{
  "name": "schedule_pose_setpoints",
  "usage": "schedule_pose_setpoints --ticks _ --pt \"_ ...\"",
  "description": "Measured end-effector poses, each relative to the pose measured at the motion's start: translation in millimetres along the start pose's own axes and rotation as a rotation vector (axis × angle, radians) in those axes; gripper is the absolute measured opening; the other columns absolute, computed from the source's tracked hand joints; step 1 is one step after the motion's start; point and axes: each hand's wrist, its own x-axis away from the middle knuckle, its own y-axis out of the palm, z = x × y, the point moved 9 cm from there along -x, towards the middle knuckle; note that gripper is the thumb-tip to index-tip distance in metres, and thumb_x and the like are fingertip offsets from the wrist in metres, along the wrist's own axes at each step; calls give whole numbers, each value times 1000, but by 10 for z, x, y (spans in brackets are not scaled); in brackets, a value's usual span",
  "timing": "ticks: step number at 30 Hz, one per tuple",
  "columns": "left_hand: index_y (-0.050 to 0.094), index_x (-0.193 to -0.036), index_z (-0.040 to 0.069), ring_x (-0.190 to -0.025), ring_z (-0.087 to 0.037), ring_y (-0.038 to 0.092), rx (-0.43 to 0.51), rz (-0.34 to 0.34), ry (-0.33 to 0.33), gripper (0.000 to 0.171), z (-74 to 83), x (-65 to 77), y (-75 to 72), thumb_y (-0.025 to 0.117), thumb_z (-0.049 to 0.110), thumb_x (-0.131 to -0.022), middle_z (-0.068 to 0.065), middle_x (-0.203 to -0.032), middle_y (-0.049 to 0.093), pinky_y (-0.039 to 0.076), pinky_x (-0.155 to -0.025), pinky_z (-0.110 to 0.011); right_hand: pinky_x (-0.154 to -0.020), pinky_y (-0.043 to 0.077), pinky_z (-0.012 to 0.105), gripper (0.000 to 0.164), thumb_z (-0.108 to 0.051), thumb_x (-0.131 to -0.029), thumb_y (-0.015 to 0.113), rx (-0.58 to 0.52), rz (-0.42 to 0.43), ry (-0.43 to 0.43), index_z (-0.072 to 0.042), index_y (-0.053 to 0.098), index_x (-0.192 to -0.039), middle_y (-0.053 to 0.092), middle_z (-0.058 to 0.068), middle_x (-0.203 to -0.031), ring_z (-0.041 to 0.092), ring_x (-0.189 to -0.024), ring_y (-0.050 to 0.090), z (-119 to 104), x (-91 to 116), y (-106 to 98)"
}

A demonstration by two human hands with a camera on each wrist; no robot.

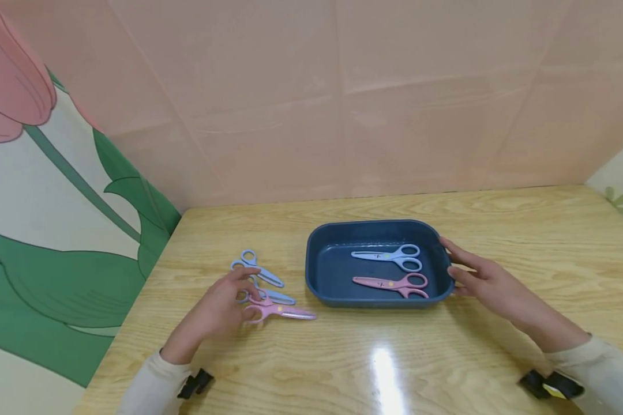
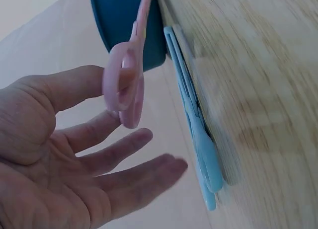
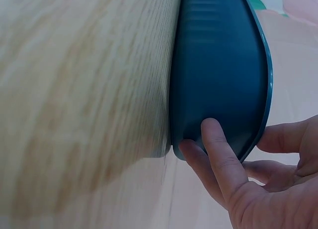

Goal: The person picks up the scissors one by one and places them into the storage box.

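My left hand (image 1: 220,305) holds a pair of pink scissors (image 1: 282,310) by the finger loops, and the left wrist view shows them raised with the thumb side at the loops and the other fingers spread. Beneath and behind them are two pairs of light blue scissors (image 1: 270,276), one partly covered by the pink pair; blue scissors (image 2: 196,124) also lie on the table in the left wrist view. My right hand (image 1: 490,285) grips the right end of a dark blue tray (image 1: 314,294), its fingers (image 3: 221,149) against the outer wall and rim.
Inside the tray lie light blue scissors (image 1: 389,255) and pink scissors (image 1: 391,283), blades to the left. The wood-grain table (image 1: 311,363) meets a pink-covered wall (image 1: 311,115) at the back. A panel with painted flowers (image 1: 57,276) stands on the left.
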Motion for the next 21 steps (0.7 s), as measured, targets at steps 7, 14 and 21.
schedule_pose_setpoints --ticks 7,14,21 --pt "69 -79 13 -93 -18 67 266 39 -93 15 -93 -22 -28 80 6 -73 -8 -131 58 58 -78 -26 -82 58 36 61 -25 -102 43 -3 1 4 -21 11 -154 21 34 -152 18 -109 62 -3 4 -1" --pt "74 -85 6 -77 -11 65 327 144 -103 19 -109 -55 -66 81 0 -69 -11 -111 67 55 -66 -18 -81 58 36 61 -25 -102 44 -8 0 11 -21 12 -154 22 33 -151 16 -107 64 6 0 -1" --pt "74 -84 6 -73 -12 64 269 185 -100 20 -89 -59 -62 82 0 -66 -8 -107 68 54 -64 -17 -81 58 34 61 -24 -102 44 -27 -5 21 -21 12 -154 22 32 -152 11 -106 64 10 -1 3"
